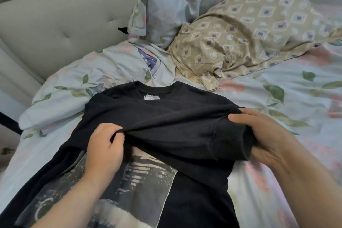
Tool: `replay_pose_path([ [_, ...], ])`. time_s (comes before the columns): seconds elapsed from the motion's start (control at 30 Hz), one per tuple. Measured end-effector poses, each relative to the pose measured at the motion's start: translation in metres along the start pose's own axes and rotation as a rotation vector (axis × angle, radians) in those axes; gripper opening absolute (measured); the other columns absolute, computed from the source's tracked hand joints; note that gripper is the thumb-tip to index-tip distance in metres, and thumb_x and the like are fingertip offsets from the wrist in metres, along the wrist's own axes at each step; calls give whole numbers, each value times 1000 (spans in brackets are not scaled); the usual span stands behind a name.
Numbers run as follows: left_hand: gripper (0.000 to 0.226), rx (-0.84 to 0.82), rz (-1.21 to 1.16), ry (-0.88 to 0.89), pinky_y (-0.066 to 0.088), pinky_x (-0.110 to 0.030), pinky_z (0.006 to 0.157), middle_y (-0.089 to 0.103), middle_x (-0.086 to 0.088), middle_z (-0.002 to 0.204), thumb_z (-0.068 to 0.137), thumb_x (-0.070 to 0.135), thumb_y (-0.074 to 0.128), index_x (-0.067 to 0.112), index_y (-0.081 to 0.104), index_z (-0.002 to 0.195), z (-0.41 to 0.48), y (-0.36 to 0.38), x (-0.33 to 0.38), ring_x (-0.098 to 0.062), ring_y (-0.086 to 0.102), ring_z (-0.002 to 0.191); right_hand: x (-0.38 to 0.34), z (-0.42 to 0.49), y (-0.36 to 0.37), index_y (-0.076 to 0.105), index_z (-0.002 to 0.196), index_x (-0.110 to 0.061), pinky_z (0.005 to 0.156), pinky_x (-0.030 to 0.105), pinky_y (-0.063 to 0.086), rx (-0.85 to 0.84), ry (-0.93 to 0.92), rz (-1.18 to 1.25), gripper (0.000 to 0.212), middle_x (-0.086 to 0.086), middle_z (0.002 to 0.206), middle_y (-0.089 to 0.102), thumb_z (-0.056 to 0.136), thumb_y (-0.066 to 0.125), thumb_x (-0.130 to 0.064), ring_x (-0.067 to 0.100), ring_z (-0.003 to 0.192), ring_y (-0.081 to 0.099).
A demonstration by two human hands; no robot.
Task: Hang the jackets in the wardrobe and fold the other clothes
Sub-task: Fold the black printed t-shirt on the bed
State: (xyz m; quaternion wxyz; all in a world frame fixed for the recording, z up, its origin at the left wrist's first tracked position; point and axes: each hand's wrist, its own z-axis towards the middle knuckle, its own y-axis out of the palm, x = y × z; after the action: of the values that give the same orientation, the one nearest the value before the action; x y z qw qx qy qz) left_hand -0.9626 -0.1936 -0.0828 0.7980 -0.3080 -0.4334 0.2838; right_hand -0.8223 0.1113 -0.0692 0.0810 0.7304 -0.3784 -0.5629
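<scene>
Nearest the lens: grey print (129, 181) on the black shirt (166, 116), spreading under and below the left hand (104, 146). Left hand: thumb and fingers (115, 141) clamped on a raised ridge of cloth at mid-chest. Right hand (262, 135): thumb on top, fingers curled under, clamped on the sleeve (231, 140) by its shoulder seam. Between the two hands, a taut fold across the chest.

Shirt on the bed (277, 83), between and beyond both sets of fingers, lower part running past the wrists out of frame. Collar (157, 87), with white label (151, 97), beyond the fingers, pointing away toward the pillows (249, 29); hem end toward the camera. Long axis from near-left to far-centre, a little slanted.

Likely step: folding the sleeve side in. To do it well: hold both grips level, carry the sleeve across toward the left fingers, crease parallel to the long axis, lay it flat, then smooth out the ridge before letting go. Avoid dragging the whole shirt over the soft bed; risk of bunching otherwise.
</scene>
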Motion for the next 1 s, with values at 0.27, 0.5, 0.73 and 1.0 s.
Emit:
replay_pose_path([
  [0.27, 33, -436, -1, -107, 24, -16, 105, 44, 19, 143, 97, 30, 58, 36, 59, 129, 14, -2, -17, 5, 35, 131, 16, -2, 0, 62, 110, -38, 88, 42, 56, 113, -38, -847, 48, -5, 108, 65, 67, 84, -37, 18, 94, 68],
  [0.5, 96, -961, 555, -96, 19, -45, 120, 21, 1, 163, 74, 62, 60, 31, 20, 156, 57, 27, 18, -24, 19, 150, 1, -10, -12, 39, 131, -56, 90, 24, 50, -281, -11, -1296, 76, -24, 138, 34, 65, 75, -46, 2, 110, 55],
  [0.73, 70, -871, 597, 136, 22, -45, 118, 47, 4, 144, 77, 13, 52, 35, 43, 143, 106, 50, 30, -23, 40, 136, 18, 10, -11, 58, 118, -29, 81, 33, 47, 171, -283, -1716, 51, -10, 122, 51, 91, 37, -67, 16, 106, 57],
  [1.0, 8, -879, 442, 82, 42, -33, 66, 58, 0, 77, 65, 11, 53, 19, 52, 67, 123, 59, 28, -24, 57, 81, 10, 10, -22, 57, 93, -37, 83, 26, 43, 42, -383, -1480, 9, -22, 112, 53, 87, 61, -44, 7, 102, 55],
])
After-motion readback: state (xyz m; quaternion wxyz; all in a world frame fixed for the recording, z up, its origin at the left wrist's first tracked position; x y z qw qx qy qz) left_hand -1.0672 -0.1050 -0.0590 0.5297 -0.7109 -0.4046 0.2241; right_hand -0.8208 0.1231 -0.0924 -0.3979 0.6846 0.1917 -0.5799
